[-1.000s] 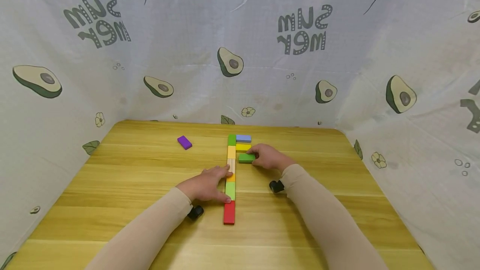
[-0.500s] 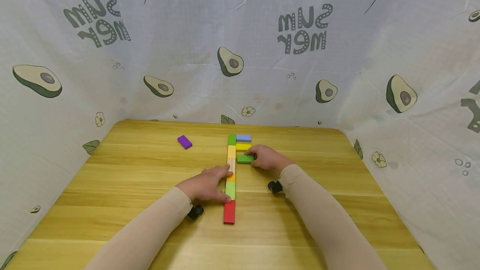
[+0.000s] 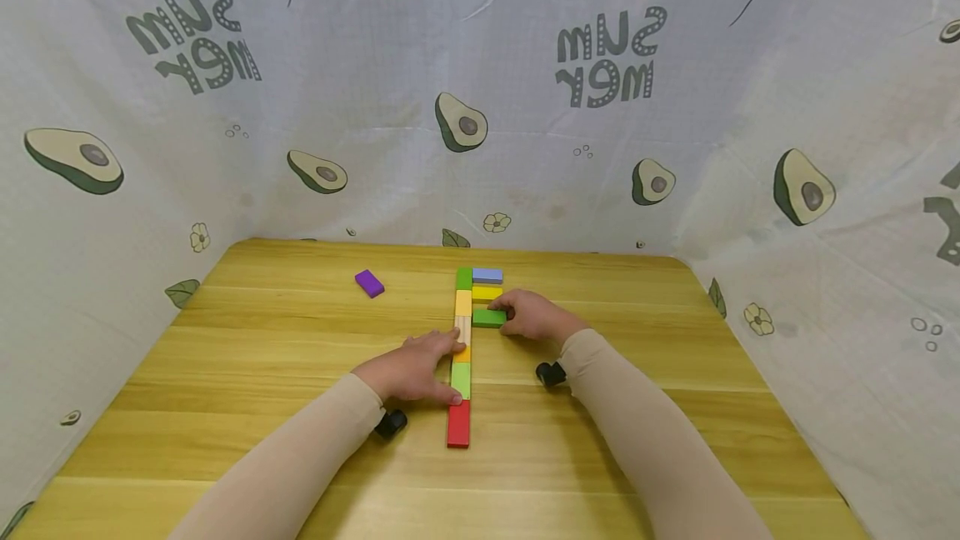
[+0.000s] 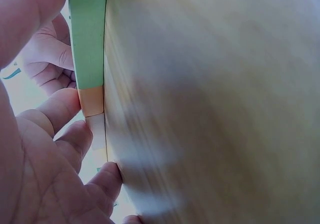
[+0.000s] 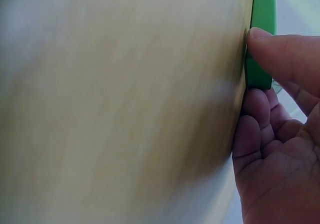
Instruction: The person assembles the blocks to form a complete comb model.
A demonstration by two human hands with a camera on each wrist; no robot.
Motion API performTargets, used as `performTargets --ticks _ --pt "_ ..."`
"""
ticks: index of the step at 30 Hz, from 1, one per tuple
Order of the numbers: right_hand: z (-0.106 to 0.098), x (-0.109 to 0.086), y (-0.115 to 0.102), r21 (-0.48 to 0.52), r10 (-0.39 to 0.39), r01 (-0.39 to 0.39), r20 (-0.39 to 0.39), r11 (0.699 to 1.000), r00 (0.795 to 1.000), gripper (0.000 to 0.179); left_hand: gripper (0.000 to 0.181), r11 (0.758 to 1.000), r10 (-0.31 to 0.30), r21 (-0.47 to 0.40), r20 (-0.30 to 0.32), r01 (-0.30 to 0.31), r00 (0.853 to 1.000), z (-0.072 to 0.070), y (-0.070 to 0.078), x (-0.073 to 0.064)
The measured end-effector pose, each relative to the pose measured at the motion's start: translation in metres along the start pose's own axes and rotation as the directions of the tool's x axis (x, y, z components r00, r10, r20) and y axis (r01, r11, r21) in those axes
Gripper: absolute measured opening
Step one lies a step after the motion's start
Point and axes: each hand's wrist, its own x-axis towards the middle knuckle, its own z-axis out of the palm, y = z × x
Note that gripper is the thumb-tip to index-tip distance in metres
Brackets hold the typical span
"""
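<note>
A straight column of flat blocks runs away from me, with the red block [image 3: 458,424] nearest, then a light green block [image 3: 461,380], an orange one [image 3: 466,356], and more up to a green one [image 3: 464,278] at the far end. My left hand [image 3: 412,367] rests against the column's left side, fingers spread, thumb near where red meets light green. My right hand [image 3: 536,315] pinches a darker green block [image 5: 263,11] by its right end. That block lies crosswise, its left end at the column's right side, nearer me than the crosswise yellow block [image 3: 486,293].
A blue block [image 3: 487,275] lies crosswise at the column's far end, beyond the yellow one. Off to the left is a purple block [image 3: 369,283], lying at an angle. A printed cloth [image 3: 390,207] hangs behind the wooden table [image 3: 262,340].
My right hand has slid the green block slightly left and nearer to me, closing the gap to the column. My left hand has stayed in place.
</note>
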Motion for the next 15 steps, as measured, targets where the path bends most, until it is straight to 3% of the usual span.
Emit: performTargets --ticks 15 --pt "0.0023 0.0011 0.0022 0.022 -0.009 0.009 0.001 1.0 1.0 0.043 0.088 1.0 -0.012 0.003 0.002 0.012 1.0 0.0 0.0012 -0.0002"
